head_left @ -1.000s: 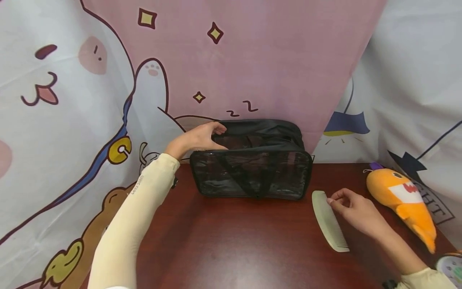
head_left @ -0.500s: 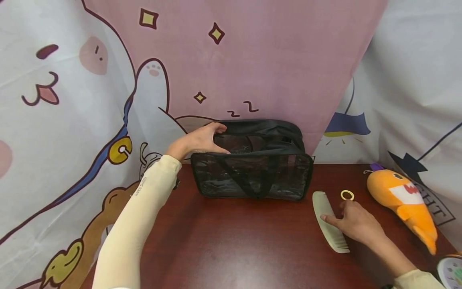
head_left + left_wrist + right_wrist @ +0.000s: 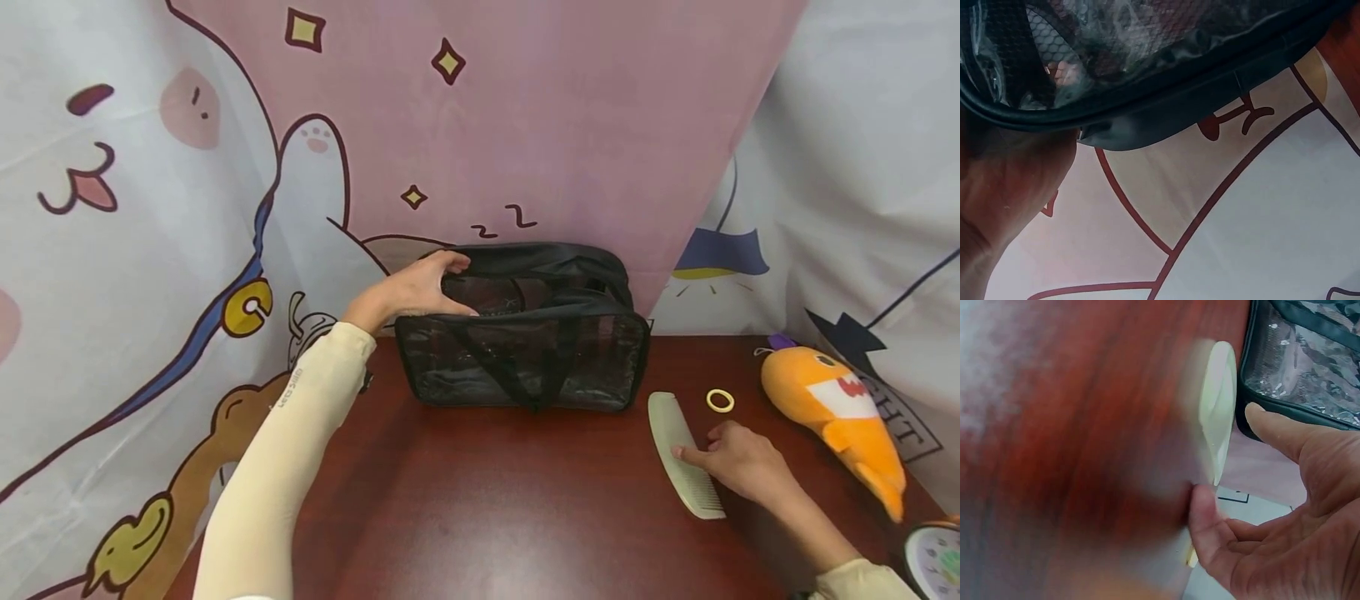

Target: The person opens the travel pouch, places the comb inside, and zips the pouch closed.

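A black bag with clear panels (image 3: pixel 525 358) stands at the back of the table, its top unzipped. My left hand (image 3: pixel 420 287) is at the bag's left end with thumb and fingers spread, the thumb along the front rim and the fingers by the back rim. On the table to the right lies a pale green comb (image 3: pixel 678 454). Over its toothed side is my right hand (image 3: pixel 742 462), thumb across the comb. The right wrist view has the comb (image 3: pixel 1218 412) nearly edge-on, with a gap between thumb and fingers.
Just beyond the right hand lies a small yellow ring (image 3: pixel 720 401). An orange plush toy (image 3: pixel 840 425) is at the right. A round white object (image 3: pixel 933 558) is cut off at the lower right. Printed cloth (image 3: pixel 570 125) hangs behind the table (image 3: pixel 487 492).
My right hand has moved back from the comb's upper end to its middle, and the yellow ring has come into sight. The left hand stays at the bag.
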A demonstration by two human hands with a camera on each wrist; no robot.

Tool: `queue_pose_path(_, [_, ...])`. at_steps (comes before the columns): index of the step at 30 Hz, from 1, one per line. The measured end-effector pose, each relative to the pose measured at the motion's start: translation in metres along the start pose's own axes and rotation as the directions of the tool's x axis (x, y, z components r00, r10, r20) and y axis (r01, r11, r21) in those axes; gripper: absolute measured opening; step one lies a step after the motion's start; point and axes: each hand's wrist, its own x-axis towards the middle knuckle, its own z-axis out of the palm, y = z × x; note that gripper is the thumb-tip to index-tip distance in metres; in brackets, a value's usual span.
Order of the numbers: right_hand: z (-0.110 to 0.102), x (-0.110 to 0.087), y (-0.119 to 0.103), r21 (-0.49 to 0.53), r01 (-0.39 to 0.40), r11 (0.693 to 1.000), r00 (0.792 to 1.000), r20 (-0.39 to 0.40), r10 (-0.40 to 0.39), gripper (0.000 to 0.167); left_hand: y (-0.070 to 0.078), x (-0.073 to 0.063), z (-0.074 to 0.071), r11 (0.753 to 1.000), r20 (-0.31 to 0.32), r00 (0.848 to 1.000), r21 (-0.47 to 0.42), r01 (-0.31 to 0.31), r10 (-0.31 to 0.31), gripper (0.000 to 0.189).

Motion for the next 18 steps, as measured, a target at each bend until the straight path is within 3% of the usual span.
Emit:
queue_pose_path(6, [0.0008, 0.0026, -0.0066, 0.113, -0.049, 0.992, 0.999, 0.026, 0.046, 0.087, 0.003, 0.0009, -0.0065, 1.0, 0.0, 1.0, -0.005, 0.006, -0.006, 0.097])
queue_pose_path(9, [0.0009, 0.0026, -0.0073, 0.108, -0.054, 0.993, 0.998, 0.026, 0.052, 0.089, 0.0034, 0.0019, -0.0068, 1.0, 0.006, 1.0, 0.0, 0.011, -0.011, 0.097])
queue_pose_path(18, [0.0007, 0.0002, -0.0029, 0.18, -0.041, 0.983, 0.999, 0.043, 0.034, 0.071, 0.0039, 0.0041, -0.0027, 1.0, 0.02, 1.0, 0.006, 0.012, -0.012, 0.096])
